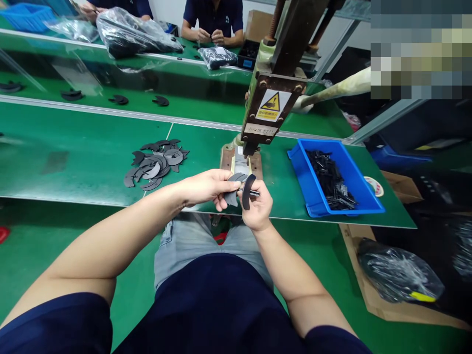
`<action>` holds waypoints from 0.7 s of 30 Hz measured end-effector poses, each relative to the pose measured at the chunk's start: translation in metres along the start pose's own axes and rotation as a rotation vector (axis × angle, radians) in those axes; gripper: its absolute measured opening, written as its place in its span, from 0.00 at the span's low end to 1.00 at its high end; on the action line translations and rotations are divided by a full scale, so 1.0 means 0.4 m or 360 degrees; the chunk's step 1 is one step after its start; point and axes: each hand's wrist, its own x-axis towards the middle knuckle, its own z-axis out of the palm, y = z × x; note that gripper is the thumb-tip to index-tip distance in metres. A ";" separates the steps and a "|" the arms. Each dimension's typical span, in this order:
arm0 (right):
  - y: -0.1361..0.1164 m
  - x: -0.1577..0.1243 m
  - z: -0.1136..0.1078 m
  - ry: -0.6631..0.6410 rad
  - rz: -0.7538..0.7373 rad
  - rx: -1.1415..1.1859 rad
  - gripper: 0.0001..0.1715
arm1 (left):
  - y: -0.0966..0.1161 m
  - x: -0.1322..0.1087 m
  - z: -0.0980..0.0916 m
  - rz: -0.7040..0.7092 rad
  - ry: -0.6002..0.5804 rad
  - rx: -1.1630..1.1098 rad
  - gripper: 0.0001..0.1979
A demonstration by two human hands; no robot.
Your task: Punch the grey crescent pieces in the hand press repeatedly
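Observation:
My left hand [210, 189] is closed on a grey curved piece [231, 197], thumb on top, just in front of the press base. Close beside it, my right hand [258, 209] grips a black curved piece [248, 191] held on edge, with a thin dark rod [254, 193] across the fingers. The two hands nearly touch. The hand press [271, 110], bearing a yellow warning label, stands behind them, its ram above a metal fixture [240, 162]. A pile of grey curved pieces [157, 164] lies on the green table [88, 147] to the left.
A blue bin [309, 201] of small black parts stands at the right, a tape roll [373, 186] beside it. Behind a rail, curved pieces [118, 100] lie spaced along a green strip. Across from me, a person [214, 24] handles a small part near plastic bags [129, 34].

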 end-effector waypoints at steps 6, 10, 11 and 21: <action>-0.010 0.023 -0.027 -0.0151 -0.0130 -0.0232 0.10 | -0.002 0.008 -0.024 0.0101 0.0178 0.0246 0.24; -0.022 0.039 -0.058 -0.0272 -0.0299 -0.0379 0.08 | -0.008 0.001 -0.028 0.0162 0.0295 0.0369 0.23; -0.025 0.041 -0.063 -0.0287 -0.0340 -0.0398 0.08 | -0.010 -0.001 -0.027 0.0170 0.0305 0.0375 0.23; -0.022 0.032 -0.066 -0.0292 -0.0565 -0.0464 0.06 | -0.034 -0.004 -0.019 0.0137 0.0175 0.0197 0.26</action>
